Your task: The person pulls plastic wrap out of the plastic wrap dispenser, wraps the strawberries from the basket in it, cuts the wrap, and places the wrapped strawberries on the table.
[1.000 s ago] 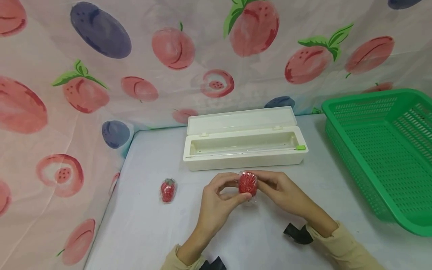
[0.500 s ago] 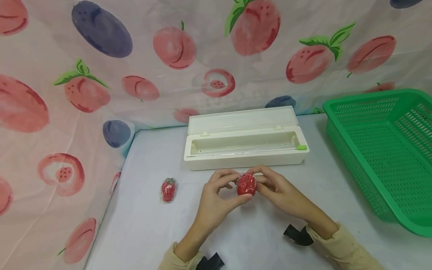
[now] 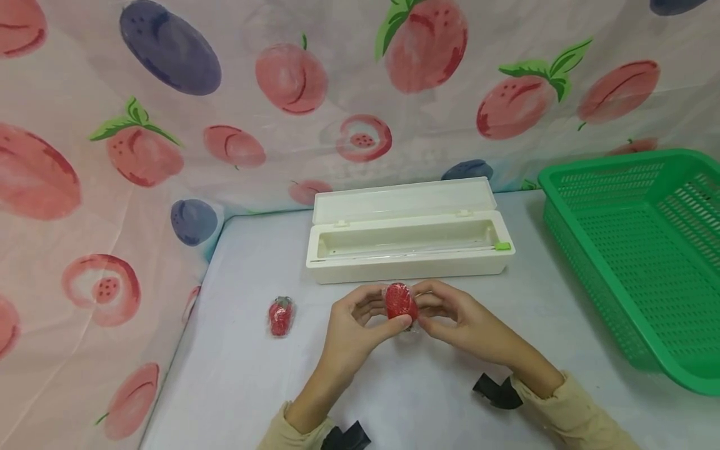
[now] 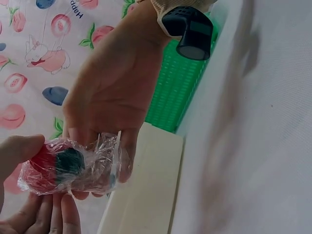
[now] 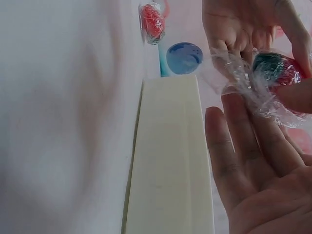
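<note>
A red strawberry [image 3: 399, 300] in crinkled clear plastic film is held between both hands above the table. My left hand [image 3: 350, 334] pinches it, thumb in front and fingers behind. From the other side my right hand [image 3: 475, 325] pinches it and its film with thumb and fingertips. In the left wrist view the strawberry's dark green top [image 4: 69, 162] and a loose tail of film [image 4: 105, 168] face the right hand's fingers. Another film-wrapped strawberry [image 3: 280, 317] lies on the table to the left.
A long white cling film box [image 3: 405, 270] stands behind the hands, lid raised, with a green slider [image 3: 502, 246] on its front edge. To the right is a green perforated basket [image 3: 585, 237]. A fruit-print cloth [image 3: 304, 150] hangs at the back and left.
The held strawberry has shifted slightly left and turned between the fingers. Both hands have changed their finger positions around it. The other strawberry and the box stay put.
</note>
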